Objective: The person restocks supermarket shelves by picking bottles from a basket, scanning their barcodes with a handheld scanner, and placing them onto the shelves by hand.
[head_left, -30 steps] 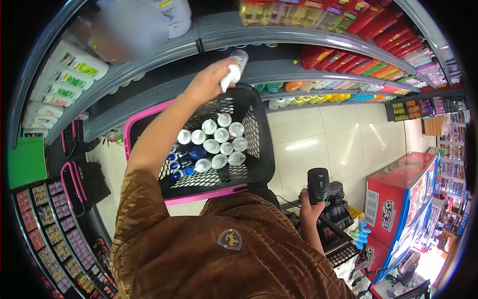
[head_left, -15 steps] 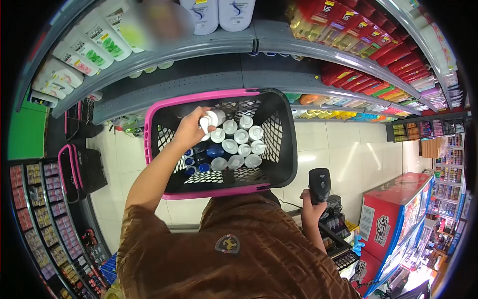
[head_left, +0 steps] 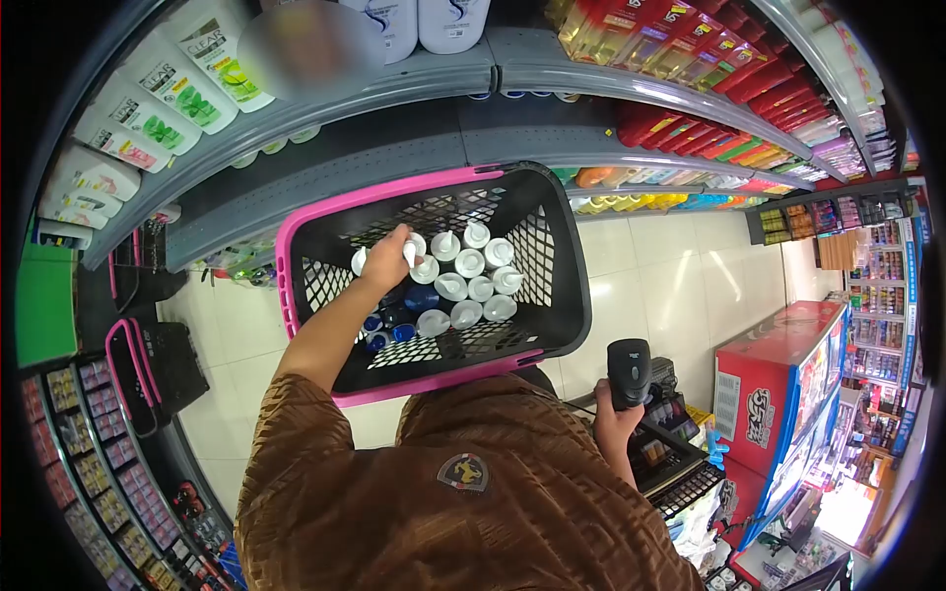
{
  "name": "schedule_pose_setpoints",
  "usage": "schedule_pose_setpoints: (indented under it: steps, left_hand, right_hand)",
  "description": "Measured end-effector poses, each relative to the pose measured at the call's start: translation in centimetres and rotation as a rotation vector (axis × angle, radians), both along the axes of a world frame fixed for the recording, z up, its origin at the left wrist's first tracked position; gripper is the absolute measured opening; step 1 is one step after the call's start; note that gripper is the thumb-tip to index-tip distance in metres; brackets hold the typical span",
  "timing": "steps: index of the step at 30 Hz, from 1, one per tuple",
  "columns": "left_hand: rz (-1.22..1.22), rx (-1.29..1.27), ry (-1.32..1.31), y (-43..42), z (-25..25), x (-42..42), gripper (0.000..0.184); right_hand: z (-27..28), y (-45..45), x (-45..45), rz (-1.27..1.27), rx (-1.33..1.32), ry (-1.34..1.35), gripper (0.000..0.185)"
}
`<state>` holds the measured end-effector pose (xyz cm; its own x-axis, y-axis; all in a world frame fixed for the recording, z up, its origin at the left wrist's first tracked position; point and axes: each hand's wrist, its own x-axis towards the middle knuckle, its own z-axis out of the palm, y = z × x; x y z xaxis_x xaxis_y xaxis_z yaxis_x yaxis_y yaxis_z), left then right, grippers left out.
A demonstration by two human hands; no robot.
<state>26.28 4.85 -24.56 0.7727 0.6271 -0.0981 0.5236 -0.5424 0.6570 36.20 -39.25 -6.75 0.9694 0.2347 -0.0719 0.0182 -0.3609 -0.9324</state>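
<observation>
My left hand (head_left: 386,262) is down inside the black basket (head_left: 567,286) with the pink rim, its fingers closed round the white pump top of a bottle (head_left: 412,250). Beside it stand several white-capped bottles (head_left: 470,262), packed close together. Bottles with blue caps (head_left: 422,297) are below my hand, near the basket's lower left. On the right, my right hand (head_left: 617,419) grips a black handheld scanner (head_left: 629,372), which points up and away from the basket.
Shelves (head_left: 394,98) with shampoo bottles (head_left: 187,89) and red packs (head_left: 680,44) curve across the top. A red freezer (head_left: 774,379) stands at the right, a second black basket (head_left: 172,369) at the left. Racks of small packs (head_left: 113,463) line the lower left.
My left hand has brought the white pump bottle from the shelf edge down into the basket, lower than half a second ago. My right hand still holds the scanner.
</observation>
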Motion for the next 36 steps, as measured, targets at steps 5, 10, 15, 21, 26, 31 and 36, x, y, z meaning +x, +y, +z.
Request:
schedule_pose_setpoints:
  steps: [5, 10, 15, 21, 26, 31, 36]
  left_hand:
    - [0.106, 0.049, 0.249, 2.5, -3.2, 1.6, 0.043]
    - [0.034, 0.271, 0.201, 0.2, -2.5, 1.7, 0.056]
    - [-0.135, 0.419, 0.302, -0.9, -5.6, 0.3, 0.054]
    - [-0.161, 0.428, 0.555, -1.5, -9.8, 0.5, 0.061]
    - [-0.110, 0.362, 0.605, -1.9, -9.4, 2.5, 0.065]
    - [-0.016, 0.289, 0.743, -1.8, -8.9, 3.2, 0.067]
    - [0.041, -0.015, 0.791, -0.2, -7.7, 3.5, 0.084]
  right_hand:
    - [-0.4, 0.4, 0.1, 0.013, -0.022, 0.067, 0.008]
    - [0.0, 0.8, 0.3, 0.040, -0.008, 0.050, 0.010]
    - [-1.3, 0.2, 0.6, 0.035, -0.023, 0.025, 0.012]
    - [-1.1, -0.3, 1.0, 0.023, -0.071, 0.088, 0.014]
    - [-0.6, -0.4, 2.6, 0.043, -0.108, 0.046, 0.015]
    - [-0.2, -0.1, 4.7, 0.089, -0.068, 0.123, 0.013]
    - [-0.9, -0.9, 8.7, 0.194, -0.044, 0.006, 0.006]
